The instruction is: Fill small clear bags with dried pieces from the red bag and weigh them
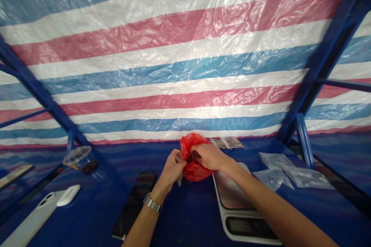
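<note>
A red plastic bag (pixel 198 171) stands with its mouth spread on the blue table, and dark contents show inside. My right hand (pixel 213 155) reaches into the mouth with fingers curled inward; the fingertips and whatever they hold are hidden. At the bag's left side, my left hand (pixel 176 168) is closed on a small clear plastic bag (pixel 179 157), whose lower end hangs below the fingers with brownish bits in it. The left fingers also touch the red rim. Under my right forearm lies a white digital kitchen scale (pixel 232 191).
Behind the red bag lie small filled clear packets (pixel 227 142). Several flat clear zip bags (pixel 290 171) rest right of the scale. A black phone (pixel 137 200), white earbud case (pixel 68 195), pale phone (pixel 36 218) and clear cup (pixel 81 158) with dark contents are left. Striped tarp (pixel 185 58) rises behind.
</note>
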Demonstrator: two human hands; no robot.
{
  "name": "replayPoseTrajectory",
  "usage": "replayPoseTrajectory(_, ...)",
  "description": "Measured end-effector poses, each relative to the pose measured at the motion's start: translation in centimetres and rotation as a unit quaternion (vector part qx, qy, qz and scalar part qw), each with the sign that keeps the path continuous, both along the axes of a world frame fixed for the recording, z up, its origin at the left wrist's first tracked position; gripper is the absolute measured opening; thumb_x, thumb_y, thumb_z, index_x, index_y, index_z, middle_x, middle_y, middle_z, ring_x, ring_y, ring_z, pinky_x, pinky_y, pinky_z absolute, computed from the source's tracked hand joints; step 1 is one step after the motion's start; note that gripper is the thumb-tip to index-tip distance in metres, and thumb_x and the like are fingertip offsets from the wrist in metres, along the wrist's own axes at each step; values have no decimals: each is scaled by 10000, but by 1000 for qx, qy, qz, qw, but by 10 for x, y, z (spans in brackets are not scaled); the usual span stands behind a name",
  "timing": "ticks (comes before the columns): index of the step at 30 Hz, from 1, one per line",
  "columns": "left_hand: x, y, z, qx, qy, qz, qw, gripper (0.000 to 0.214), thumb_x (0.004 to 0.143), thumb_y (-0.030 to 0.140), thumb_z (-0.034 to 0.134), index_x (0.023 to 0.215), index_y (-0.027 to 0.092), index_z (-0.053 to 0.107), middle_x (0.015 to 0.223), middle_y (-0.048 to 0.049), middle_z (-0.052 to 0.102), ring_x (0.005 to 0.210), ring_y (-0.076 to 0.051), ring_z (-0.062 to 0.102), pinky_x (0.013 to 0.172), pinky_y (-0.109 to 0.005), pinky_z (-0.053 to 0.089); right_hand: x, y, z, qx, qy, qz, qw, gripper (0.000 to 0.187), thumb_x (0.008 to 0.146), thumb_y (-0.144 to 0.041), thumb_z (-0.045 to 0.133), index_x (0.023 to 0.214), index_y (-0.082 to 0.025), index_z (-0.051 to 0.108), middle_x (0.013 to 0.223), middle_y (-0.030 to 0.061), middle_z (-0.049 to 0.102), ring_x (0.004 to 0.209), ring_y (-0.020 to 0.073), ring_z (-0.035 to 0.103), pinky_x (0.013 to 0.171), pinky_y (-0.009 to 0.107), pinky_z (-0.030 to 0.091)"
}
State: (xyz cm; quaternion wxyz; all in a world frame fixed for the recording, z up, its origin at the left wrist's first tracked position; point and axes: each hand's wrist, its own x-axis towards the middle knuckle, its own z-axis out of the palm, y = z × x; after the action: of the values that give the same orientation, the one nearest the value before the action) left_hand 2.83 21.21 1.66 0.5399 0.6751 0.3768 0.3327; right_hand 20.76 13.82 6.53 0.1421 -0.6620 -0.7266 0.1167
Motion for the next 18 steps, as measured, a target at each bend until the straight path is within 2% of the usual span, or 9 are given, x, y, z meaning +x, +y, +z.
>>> replayPoseTrajectory(6,-4,11,-2,96,8,23,995,184,736,161,661,827,222,513,712,56,514,649,-122,500,648,-229,403,14,2,1,13,115,36,993,212,885,-180,650,1083,-230,705,937,12,777,811,175,696,702,253,455)
replayPoseTrajectory(10,-3,8,-3,191,38,20,981,92,831,246,664,866,210,588,807,5,592,758,-162,556,714,-265,437,13,-2,16,58,142,40,987,218,923,-237,654,1134,-243,709,1012,17,764,861,183,682,765,273,482)
replayPoseTrajectory(13,1,1,-4,187,32,-1,982,94,869,262,649,926,201,607,887,-23,643,822,-181,592,774,-298,463,4,-7,26,123,125,68,982,240,934,-185,636,1155,-249,705,1137,34,738,984,200,673,854,297,496)
replayPoseTrajectory(18,8,-5,-5,140,-19,-18,990,239,872,266,666,1083,190,582,1027,-51,691,918,-199,647,848,-330,493,-14,-10,29,200,33,119,972,284,953,-74,556,1134,-229,712,1165,75,681,1071,218,647,954,348,500)
